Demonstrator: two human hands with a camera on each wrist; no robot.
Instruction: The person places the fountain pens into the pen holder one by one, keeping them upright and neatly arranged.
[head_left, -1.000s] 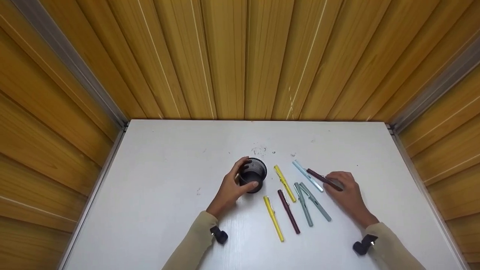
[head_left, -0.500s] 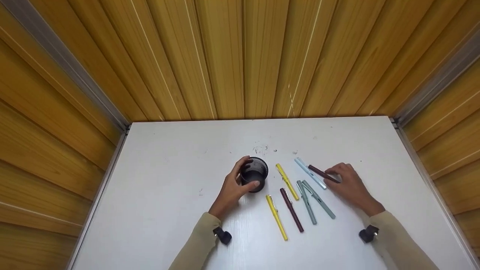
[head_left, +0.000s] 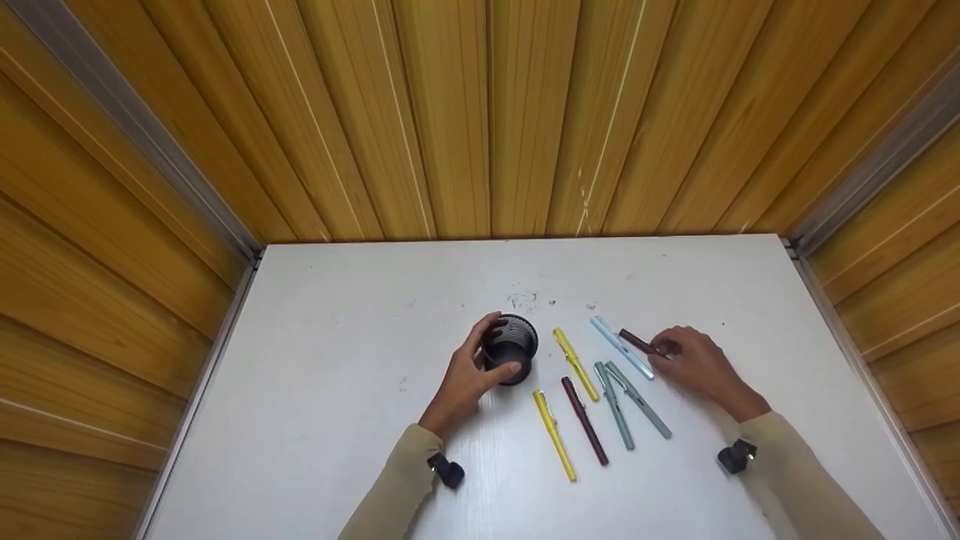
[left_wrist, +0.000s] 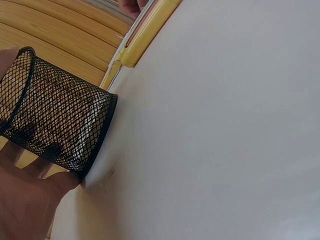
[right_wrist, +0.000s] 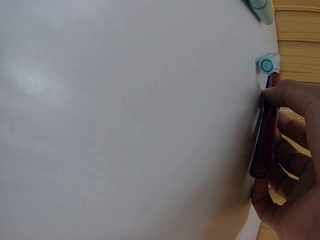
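- Cup (head_left: 511, 351) of black mesh stands upright on the white worktop (head_left: 315, 390), left of the pens; your left hand (head_left: 469, 375) curls round its side, thumb at the near wall.
- Your right hand (head_left: 697, 367) pinches the maroon pen (head_left: 637, 342) at its near end; the right wrist view shows the fingers (right_wrist: 280, 97) wrapped along the barrel, low against the worktop.
- Just beside that pen lies a pale blue pen (head_left: 621, 347), close enough that your fingers nearly brush it.
- Between your hands lie five more: a yellow pen (head_left: 575, 364) nearest the cup, a second yellow pen (head_left: 555, 435) and a second maroon pen (head_left: 585, 420) nearer you, and two grey-green pens (head_left: 626, 401) meeting at their far ends.
- These pens lie across the straight path from the held pen to the cup.
- Wooden panels (head_left: 480, 112) wall the worktop on three sides.
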